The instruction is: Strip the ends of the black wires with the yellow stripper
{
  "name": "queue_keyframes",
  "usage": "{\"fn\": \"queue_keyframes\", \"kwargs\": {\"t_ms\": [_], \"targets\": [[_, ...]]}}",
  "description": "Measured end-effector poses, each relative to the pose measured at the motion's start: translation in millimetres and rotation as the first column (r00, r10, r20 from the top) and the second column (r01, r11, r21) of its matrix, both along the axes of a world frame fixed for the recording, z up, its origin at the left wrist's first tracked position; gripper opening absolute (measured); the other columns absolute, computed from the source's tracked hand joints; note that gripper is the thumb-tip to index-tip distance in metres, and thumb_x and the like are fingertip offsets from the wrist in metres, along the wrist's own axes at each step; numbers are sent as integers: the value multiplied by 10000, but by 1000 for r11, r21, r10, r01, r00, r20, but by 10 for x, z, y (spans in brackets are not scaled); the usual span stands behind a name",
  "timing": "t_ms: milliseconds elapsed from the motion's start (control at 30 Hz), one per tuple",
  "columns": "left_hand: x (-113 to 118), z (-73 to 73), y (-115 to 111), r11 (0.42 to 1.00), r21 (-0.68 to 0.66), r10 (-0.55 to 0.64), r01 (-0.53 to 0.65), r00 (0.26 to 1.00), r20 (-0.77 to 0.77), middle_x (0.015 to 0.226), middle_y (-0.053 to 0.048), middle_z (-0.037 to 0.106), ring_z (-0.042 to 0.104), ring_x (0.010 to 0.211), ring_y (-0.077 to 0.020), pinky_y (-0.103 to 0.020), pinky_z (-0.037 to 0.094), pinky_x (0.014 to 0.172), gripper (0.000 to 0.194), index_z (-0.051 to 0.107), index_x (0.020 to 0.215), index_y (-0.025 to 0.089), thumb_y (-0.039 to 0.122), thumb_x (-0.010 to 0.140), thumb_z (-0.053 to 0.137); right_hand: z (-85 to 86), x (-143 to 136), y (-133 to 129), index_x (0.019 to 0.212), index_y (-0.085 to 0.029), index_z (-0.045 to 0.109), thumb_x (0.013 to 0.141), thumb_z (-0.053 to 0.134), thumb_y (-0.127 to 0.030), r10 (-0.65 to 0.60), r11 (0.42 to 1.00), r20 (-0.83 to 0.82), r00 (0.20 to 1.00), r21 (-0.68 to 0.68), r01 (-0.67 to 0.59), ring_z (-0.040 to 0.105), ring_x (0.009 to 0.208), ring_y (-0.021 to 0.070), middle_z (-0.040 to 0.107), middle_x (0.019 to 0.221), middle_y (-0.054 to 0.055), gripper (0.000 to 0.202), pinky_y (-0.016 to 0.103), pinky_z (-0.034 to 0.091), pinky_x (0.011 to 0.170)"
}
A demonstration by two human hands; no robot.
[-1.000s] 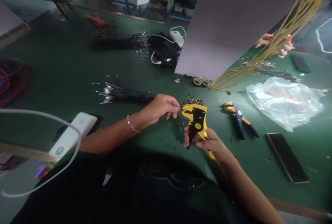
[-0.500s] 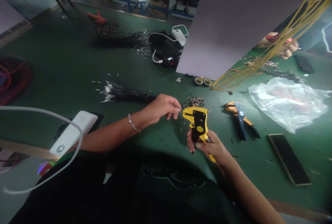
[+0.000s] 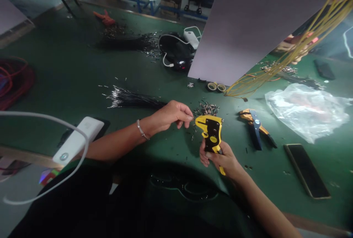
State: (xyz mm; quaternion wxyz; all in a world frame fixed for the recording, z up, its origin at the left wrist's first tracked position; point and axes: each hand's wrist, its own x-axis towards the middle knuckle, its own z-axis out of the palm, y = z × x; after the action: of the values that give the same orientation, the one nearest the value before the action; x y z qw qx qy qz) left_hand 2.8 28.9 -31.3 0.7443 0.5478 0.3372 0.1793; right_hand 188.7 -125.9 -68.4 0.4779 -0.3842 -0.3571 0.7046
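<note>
My right hand (image 3: 220,157) is wrapped round the handles of a yellow and black wire stripper (image 3: 212,129), its jaws pointing up and to the left. Just left of those jaws, thumb and fingertips of my left hand (image 3: 176,114) are pinched together; what lies between them is too small to make out. A bundle of thin black wires (image 3: 135,99) with pale, bare-looking ends lies on the green table, its right end running behind my left hand. Behind the stripper's head is a small heap of metal terminals and dark scraps (image 3: 208,108).
A blue and orange wire stripper (image 3: 255,124), a phone (image 3: 307,171) and a clear plastic bag (image 3: 309,109) lie on the right. Yellow wires (image 3: 286,63) hang beside a grey panel (image 3: 237,28); another person's hand is behind them. A white power bank (image 3: 79,140) with a cable is left.
The stripper's handles are squeezed closer together, and its jaw gap looks narrower. My left hand stays pinched in nearly the same place. The other person's hand behind the yellow wires has shifted.
</note>
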Motion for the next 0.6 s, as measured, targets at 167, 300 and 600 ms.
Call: {"fn": "queue_keyframes", "kwargs": {"t_ms": [167, 300, 600], "targets": [[-11, -12, 26, 1000, -6, -3, 3, 1000, 9, 562, -34, 648, 506, 417, -68, -204, 363, 408, 60, 657, 730, 100, 157, 717, 671, -36, -8, -12, 844, -163, 575, 769, 718, -236, -24, 1000, 22, 999, 16, 24, 466, 496, 115, 525, 615, -14, 177, 274, 405, 452], [-9, -29, 36, 1000, -9, -1, 1, 1000, -3, 569, -33, 648, 498, 414, -62, -203, 356, 414, 60, 653, 729, 103, 160, 724, 670, -93, -14, -8, 831, -160, 566, 763, 717, -231, -41, 999, 57, 998, 15, 40, 461, 482, 106, 518, 611, -19, 181, 265, 392, 442], [3, -31, 54, 1000, 14, 3, -2, 999, -39, 577, -37, 649, 516, 439, -70, -209, 357, 422, 58, 654, 721, 105, 160, 728, 672, -179, -54, 22, 801, -167, 550, 756, 712, -238, -108, 993, 108, 988, 49, 103, 459, 463, 92, 513, 631, -25, 183, 253, 389, 424]]}}
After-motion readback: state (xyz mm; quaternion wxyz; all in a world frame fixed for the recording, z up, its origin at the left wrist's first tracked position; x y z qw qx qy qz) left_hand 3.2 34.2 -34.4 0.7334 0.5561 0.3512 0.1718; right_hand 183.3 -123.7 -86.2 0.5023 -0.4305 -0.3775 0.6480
